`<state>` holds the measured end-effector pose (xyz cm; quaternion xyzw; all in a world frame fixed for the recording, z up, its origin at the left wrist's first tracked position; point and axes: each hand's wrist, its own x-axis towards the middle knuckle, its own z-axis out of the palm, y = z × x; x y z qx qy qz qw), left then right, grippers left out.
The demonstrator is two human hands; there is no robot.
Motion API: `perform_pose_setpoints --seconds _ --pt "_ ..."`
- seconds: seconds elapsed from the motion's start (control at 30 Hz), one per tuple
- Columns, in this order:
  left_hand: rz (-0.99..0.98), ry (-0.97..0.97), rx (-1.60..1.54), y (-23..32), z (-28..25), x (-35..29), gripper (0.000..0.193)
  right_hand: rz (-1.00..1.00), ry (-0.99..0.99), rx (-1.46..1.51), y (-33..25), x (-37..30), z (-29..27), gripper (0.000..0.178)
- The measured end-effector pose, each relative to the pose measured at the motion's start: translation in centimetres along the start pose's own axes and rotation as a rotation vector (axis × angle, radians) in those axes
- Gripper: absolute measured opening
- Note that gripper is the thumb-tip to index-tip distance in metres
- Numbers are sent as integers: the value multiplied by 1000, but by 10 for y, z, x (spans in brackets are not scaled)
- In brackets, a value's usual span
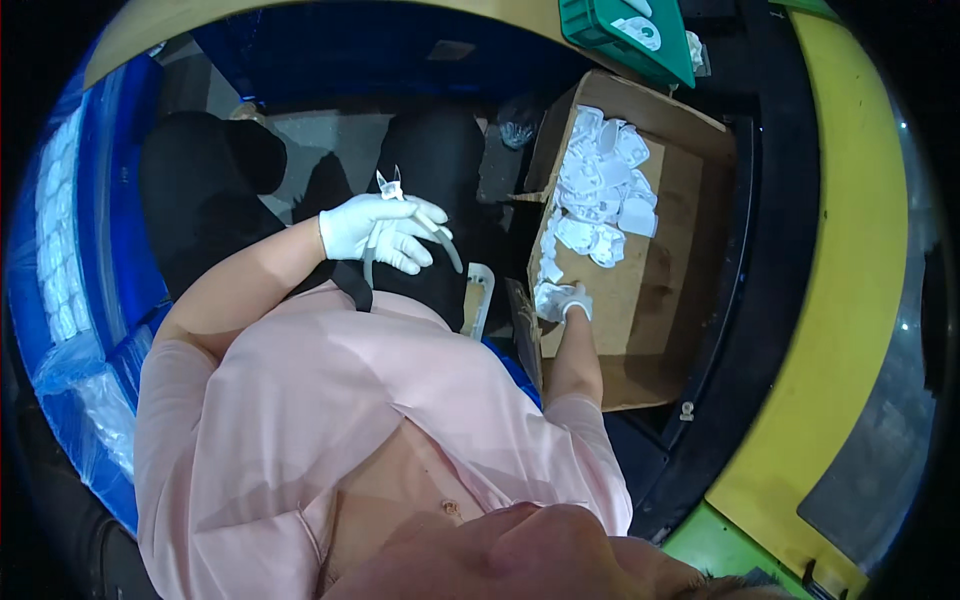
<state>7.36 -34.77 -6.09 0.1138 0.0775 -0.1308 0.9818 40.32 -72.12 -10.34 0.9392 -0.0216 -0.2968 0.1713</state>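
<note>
My left hand (375, 232), in a white glove, is in front of my body over my lap. A pair of cutting pliers (390, 188) rests in its grip, jaws apart and pointing away from me, grey handles spread around the fingers. My right hand (571, 303), also gloved, reaches down into an open cardboard box (680, 210) on the right. Its fingers are curled at the near left end of a heap of white plastic parts (600, 180), and they appear to close on one white part; the fingertips are partly hidden.
A green crate (640, 40) with white pieces stands beyond the box. On the far left is a blue container (100, 210) with clear-wrapped white items. A yellow panel (850, 240) curves along the right, beside a dark frame. Near the box lies a pale-rimmed tray (482, 300).
</note>
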Motion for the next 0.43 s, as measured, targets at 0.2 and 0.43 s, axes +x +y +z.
perform_pose_setpoints --seconds 0.2,0.43 --pt "-124 -58 71 11 13 34 45 80 -60 305 89 118 70 75" --pt "-130 -50 6 -2 0 34 47 -89 96 307 57 34 44 74"
